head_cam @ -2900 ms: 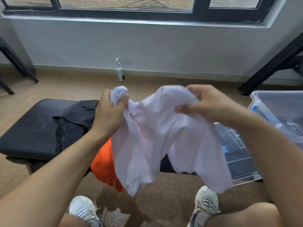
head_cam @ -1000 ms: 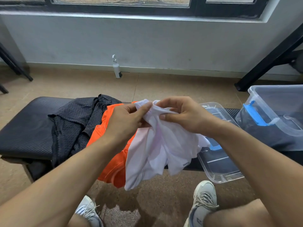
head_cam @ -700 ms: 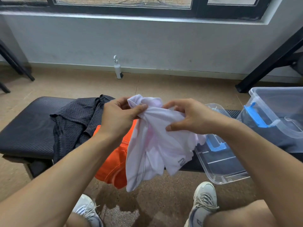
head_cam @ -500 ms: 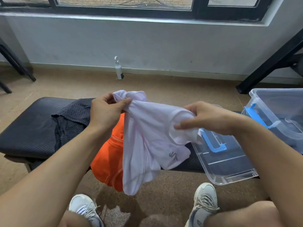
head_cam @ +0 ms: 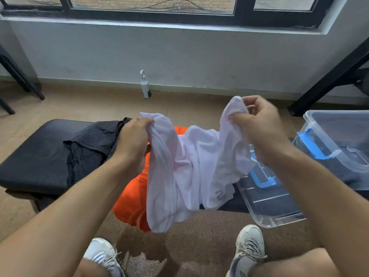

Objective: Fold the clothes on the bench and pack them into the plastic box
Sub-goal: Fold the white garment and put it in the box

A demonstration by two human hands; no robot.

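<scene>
Black bench at left, dark mesh garment on top. Left hand clenched on one bunched edge of white shirt; orange garment behind, draped over bench front. Right hand pinching other edge, raised higher. Clear lid below, plastic box at far right.
</scene>
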